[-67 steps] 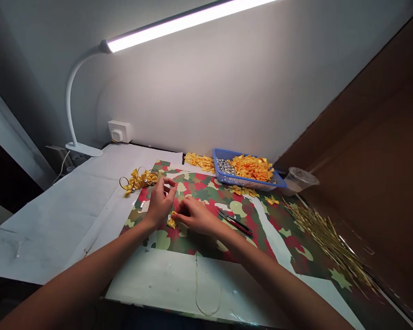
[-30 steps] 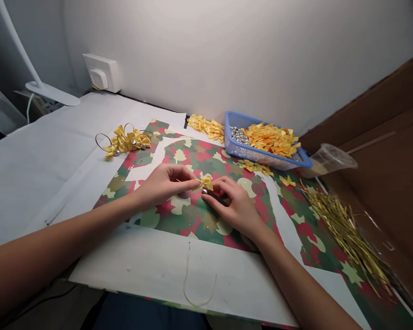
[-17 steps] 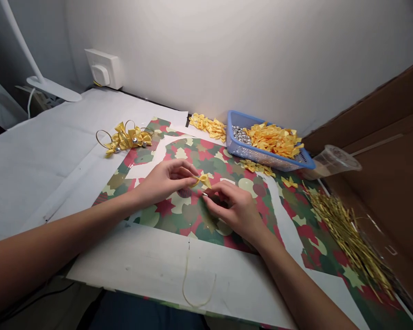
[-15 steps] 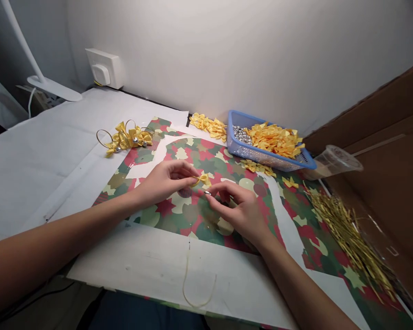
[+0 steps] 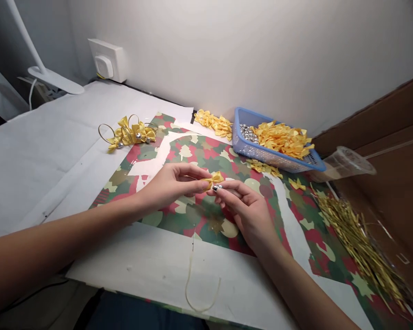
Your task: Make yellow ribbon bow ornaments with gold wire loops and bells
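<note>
Between the thumb and fingers of my left hand [image 5: 174, 183] is a small yellow ribbon bow [image 5: 216, 178], held above the patterned paper. My right hand [image 5: 249, 204] pinches a shiny silver jingle bell [image 5: 216, 187] just below the bow. Bell and bow are very close; whether they touch I cannot tell. Finished-looking yellow bows with silver bells and gold wire loops [image 5: 129, 133] lie in a cluster at the left back.
A blue basket [image 5: 241, 145] of yellow bows and silver bells stands at the back right, with more bows [image 5: 213, 123] beside it. A clear plastic cup [image 5: 351, 160], gold twist ties [image 5: 358, 243], a loose cord [image 5: 189, 284] and a lamp base [image 5: 57, 81] are around.
My right hand has brought the silver bell up against or near the bow. The hands are closer together, and the whole view has shifted slightly.
</note>
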Available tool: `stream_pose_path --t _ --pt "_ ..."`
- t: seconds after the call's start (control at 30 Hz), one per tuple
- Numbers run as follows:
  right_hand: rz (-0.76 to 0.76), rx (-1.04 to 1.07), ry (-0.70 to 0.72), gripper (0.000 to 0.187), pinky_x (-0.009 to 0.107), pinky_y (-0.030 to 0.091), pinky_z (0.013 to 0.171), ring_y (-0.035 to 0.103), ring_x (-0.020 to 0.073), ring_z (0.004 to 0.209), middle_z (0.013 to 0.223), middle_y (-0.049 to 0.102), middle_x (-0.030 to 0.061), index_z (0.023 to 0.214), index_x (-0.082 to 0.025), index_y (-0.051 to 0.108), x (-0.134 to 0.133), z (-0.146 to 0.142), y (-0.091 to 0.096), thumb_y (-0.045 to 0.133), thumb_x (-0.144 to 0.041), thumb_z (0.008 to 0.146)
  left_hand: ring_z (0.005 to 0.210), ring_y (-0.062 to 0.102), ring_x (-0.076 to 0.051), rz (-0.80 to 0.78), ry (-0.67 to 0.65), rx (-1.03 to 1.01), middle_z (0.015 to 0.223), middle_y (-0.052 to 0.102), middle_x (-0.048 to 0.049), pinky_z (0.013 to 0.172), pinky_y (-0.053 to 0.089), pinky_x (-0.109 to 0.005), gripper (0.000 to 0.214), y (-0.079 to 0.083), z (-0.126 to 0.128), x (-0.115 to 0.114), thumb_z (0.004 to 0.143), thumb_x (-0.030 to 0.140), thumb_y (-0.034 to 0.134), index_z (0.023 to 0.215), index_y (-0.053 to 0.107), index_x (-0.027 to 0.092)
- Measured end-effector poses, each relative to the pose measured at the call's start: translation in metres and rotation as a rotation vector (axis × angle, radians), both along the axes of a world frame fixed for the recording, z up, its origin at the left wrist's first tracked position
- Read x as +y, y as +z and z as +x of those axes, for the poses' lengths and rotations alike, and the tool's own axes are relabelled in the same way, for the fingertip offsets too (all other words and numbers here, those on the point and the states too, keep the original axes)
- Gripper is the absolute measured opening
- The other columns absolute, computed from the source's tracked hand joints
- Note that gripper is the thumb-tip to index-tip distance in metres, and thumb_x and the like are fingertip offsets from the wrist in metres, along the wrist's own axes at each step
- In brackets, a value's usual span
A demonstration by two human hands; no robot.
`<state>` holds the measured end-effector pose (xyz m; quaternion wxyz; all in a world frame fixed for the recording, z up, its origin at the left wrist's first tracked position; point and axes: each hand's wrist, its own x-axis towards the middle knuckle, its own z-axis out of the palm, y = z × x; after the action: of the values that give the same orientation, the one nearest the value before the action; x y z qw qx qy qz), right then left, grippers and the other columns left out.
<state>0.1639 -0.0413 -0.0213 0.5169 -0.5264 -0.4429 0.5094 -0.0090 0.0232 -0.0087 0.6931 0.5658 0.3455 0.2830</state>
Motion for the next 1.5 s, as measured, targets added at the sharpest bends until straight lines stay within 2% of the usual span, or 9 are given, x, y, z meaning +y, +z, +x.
stream_pose_path --t 0.17,0.3,0.4,0.5,0.57,0.67,0.9,1.2,1.5 --pt "-0.019 -0.276 0.062 0.02 0.025 0.039 0.052 0.051 0.0126 0.058 0.067 0.061 -0.0004 0.077 -0.02 0.065 -0.002 0.002 0.002 0.07 -0.039 0.073 0.069 0.064 -0.011 0.026 0.087 0.056 0.084 0.073 -0.0027 0.068 0.054 -0.024 0.024 0.002 0.0 0.001 0.073 0.031 0.074 0.092 0.071 0.017" --pt "0.125 -0.671 0.121 0.015 0.025 0.034 0.049 0.042 0.0116 0.053 0.064 0.053 -0.0013 0.079 -0.019 0.065 -0.005 0.001 0.0 0.06 -0.032 0.082 0.069 0.064 -0.011 0.041 0.104 0.082 0.087 0.073 -0.0035 0.066 0.053 -0.023 0.025 0.0 -0.001 0.002 0.073 0.033 0.073 0.094 0.071 0.018" --pt "0.272 -0.807 0.056 0.012 0.025 0.037 0.051 0.044 0.0113 0.054 0.073 0.056 0.0004 0.09 -0.018 0.062 -0.007 -0.001 0.0 0.056 -0.027 0.085 0.067 0.064 -0.01 0.083 0.113 0.087 0.089 0.073 -0.0039 0.063 0.053 -0.022 0.025 0.001 -0.001 0.002 0.074 0.033 0.072 0.093 0.071 0.018" --pt "0.336 -0.873 0.034 0.011 0.024 0.037 0.05 0.043 0.0106 0.051 0.067 0.051 -0.0016 0.079 -0.019 0.058 -0.013 -0.006 0.003 0.056 -0.028 0.085 0.063 0.065 -0.011 0.203 0.153 0.118 0.087 0.072 -0.0046 0.059 0.053 -0.022 0.023 0.004 -0.001 0.001 0.075 0.033 0.071 0.09 0.071 0.016" --pt "0.3 -0.908 0.11 0.021 0.024 0.035 0.048 0.043 0.0104 0.05 0.061 0.048 -0.003 0.066 -0.02 0.052 -0.02 -0.012 0.007 0.058 -0.029 0.083 0.059 0.065 -0.011 0.31 0.189 0.145 0.084 0.072 -0.0046 0.054 0.053 -0.021 0.02 0.006 -0.001 0.0 0.076 0.032 0.07 0.087 0.071 0.015" --pt "0.224 -0.957 0.255 0.02 0.024 0.036 0.05 0.048 0.0119 0.054 0.063 0.051 -0.0028 0.064 -0.02 0.05 -0.028 -0.019 0.011 0.065 -0.027 0.075 0.052 0.065 -0.01 0.505 0.219 0.154 0.078 0.073 -0.0036 0.048 0.052 -0.019 0.014 0.005 -0.001 -0.001 0.078 0.027 0.068 0.083 0.071 0.014" --pt "0.133 -1.014 0.385 0.011 0.025 0.041 0.059 0.055 0.014 0.065 0.073 0.059 -0.001 0.068 -0.02 0.054 -0.031 -0.022 0.014 0.061 -0.013 0.072 0.063 0.069 -0.01 1.03 0.152 0.139 0.078 0.074 -0.0002 0.063 0.058 -0.02 0.005 -0.007 -0.004 0.003 0.081 0.015 0.062 0.08 0.067 0.017" --pt "0.07 -1.055 0.371 0.014 0.024 0.037 0.055 0.053 0.0129 0.059 0.065 0.061 -0.0019 0.06 -0.02 0.053 -0.025 -0.008 0.024 0.06 -0.01 0.067 0.063 0.063 -0.01 1.046 0.034 0.31 0.073 0.071 -0.001 0.061 0.053 -0.021 0.009 -0.015 -0.006 0.013 0.083 0.015 0.058 0.08 0.066 0.016" --pt "0.078 -1.107 0.372 0.009 0.023 0.036 0.053 0.053 0.0132 0.059 0.066 0.06 -0.0017 0.065 -0.02 0.055 -0.018 0.006 0.025 0.056 -0.013 0.071 0.068 0.063 -0.012 1.134 -0.066 0.204 0.077 0.071 -0.0034 0.062 0.052 -0.023 0.01 -0.009 -0.007 0.011 0.083 0.016 0.057 0.08 0.067 0.017"
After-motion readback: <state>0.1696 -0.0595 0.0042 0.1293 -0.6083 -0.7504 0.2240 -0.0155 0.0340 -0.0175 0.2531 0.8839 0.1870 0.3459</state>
